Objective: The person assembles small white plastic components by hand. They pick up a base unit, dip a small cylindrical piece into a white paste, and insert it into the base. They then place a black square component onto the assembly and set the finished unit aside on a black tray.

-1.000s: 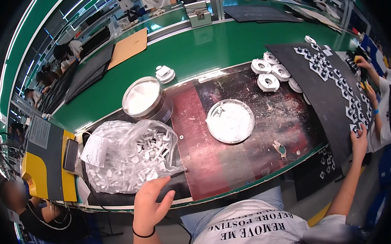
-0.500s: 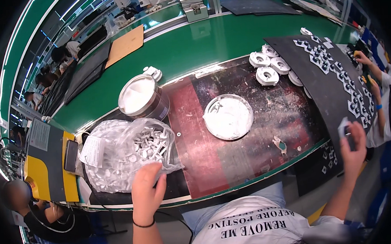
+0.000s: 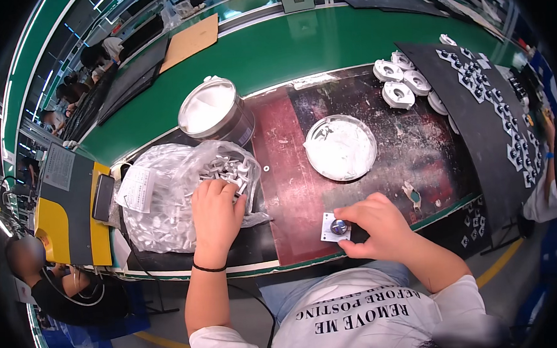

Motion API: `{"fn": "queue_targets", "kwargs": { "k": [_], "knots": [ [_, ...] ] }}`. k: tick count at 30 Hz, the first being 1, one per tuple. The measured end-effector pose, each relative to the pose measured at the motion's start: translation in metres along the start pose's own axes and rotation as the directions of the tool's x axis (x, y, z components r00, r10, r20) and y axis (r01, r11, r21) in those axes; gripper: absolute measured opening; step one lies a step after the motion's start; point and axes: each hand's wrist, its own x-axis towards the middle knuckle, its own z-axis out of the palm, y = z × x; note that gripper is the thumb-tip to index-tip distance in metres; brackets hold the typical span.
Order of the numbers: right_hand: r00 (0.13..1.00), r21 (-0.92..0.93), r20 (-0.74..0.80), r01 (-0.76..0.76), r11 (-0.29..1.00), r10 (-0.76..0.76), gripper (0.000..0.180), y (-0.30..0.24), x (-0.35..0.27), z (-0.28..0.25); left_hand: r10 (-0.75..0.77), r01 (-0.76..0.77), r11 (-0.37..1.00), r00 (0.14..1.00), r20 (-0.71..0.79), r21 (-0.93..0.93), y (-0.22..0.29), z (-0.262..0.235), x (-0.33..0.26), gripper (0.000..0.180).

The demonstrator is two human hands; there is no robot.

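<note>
My left hand (image 3: pixel 216 216) reaches over the mouth of a clear plastic bag (image 3: pixel 161 227), its thumb apart from its bent fingers. Beneath the fingertips lie small white stemmed parts (image 3: pixel 234 170), and I make out none in the grasp. Between the thumb and fingers of my right hand (image 3: pixel 382 228) is a small white square plate (image 3: pixel 327 229) with a dark, shiny round piece on its middle. That plate is over the red front part of the bench. A round dish of white paste (image 3: pixel 341 148) lies beyond my right hand.
Behind the bag stands a metal can of white paste (image 3: pixel 209 108). Several white ring-shaped housings (image 3: pixel 398 95) sit at the right, beside a black board (image 3: pixel 477 126) carrying rows of plates with dark round pieces. A yellow-and-grey machine (image 3: pixel 66 210) stands left; another person's arm shows far right.
My right hand has swung in from the far right with the white plate, down to the front of the bench. My left hand has moved forward to the parts in the bag. The view has shifted slightly.
</note>
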Motion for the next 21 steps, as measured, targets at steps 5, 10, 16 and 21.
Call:
{"fn": "queue_targets", "kwargs": {
  "k": [5,10,16,21],
  "knots": [
    [0.999,0.002,-0.053,-0.003,1.0,0.003,0.046,0.001,-0.004,-0.001,0.015,-0.014,1.0,1.0,-0.024,0.025,0.001,0.006,0.0,0.021],
    [0.995,-0.042,-0.077,-0.059,0.997,0.056,0.047,0.009,-0.015,-0.019,0.05,-0.051,0.998,0.999,0.018,0.028,-0.001,0.001,0.002,0.019],
    [0.963,-0.068,-0.148,-0.239,0.969,0.227,0.048,0.017,-0.036,-0.046,0.055,-0.054,0.998,0.998,-0.035,0.034,0.005,-0.004,0.004,0.023],
    [0.871,-0.054,-0.309,-0.416,0.908,0.381,0.05,0.034,-0.071,-0.064,0.161,-0.169,0.982,0.983,-0.092,-0.086,0.07,-0.032,0.049,0.02]
  ]
}}
